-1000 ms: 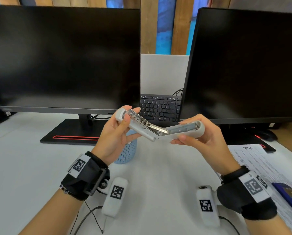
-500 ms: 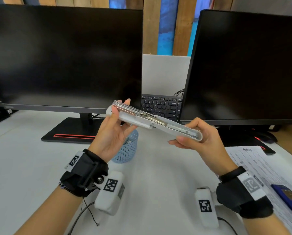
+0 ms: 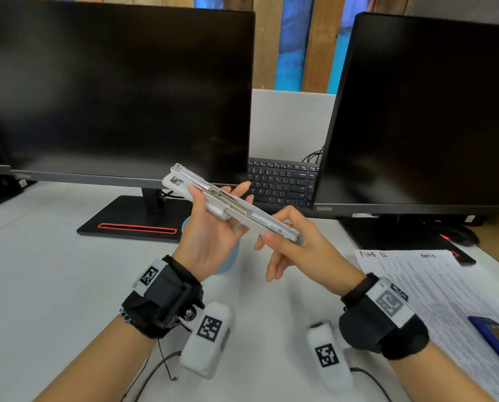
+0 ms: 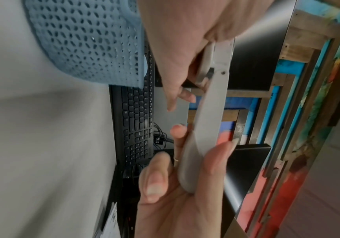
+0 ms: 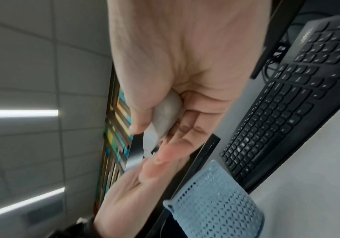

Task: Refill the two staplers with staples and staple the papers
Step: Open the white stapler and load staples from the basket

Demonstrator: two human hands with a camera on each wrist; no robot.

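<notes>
A white stapler (image 3: 233, 206) is swung open into one long straight bar, its metal staple rail facing up, and slopes down to the right above the desk. My left hand (image 3: 213, 211) grips its upper half, thumb on the near side and fingers on the far side. My right hand (image 3: 280, 242) pinches the lower rounded end between thumb and forefinger, with the other fingers hanging loose. In the left wrist view the stapler (image 4: 206, 128) shows its plain underside. The right wrist view has the stapler (image 5: 165, 116) end in my palm. Printed papers (image 3: 422, 288) lie at the right.
A pale blue mesh basket (image 3: 228, 264) stands on the white desk under my left hand. Two dark monitors (image 3: 112, 97) rise behind, with a black keyboard (image 3: 283, 181) between them. A dark blue box (image 3: 497, 335) lies on the papers. A mouse (image 3: 460, 236) sits far right.
The stapler went from a bent V to fully straight and tilted down to the right. My left hand slid toward its middle, and my right hand's lower fingers came off it.
</notes>
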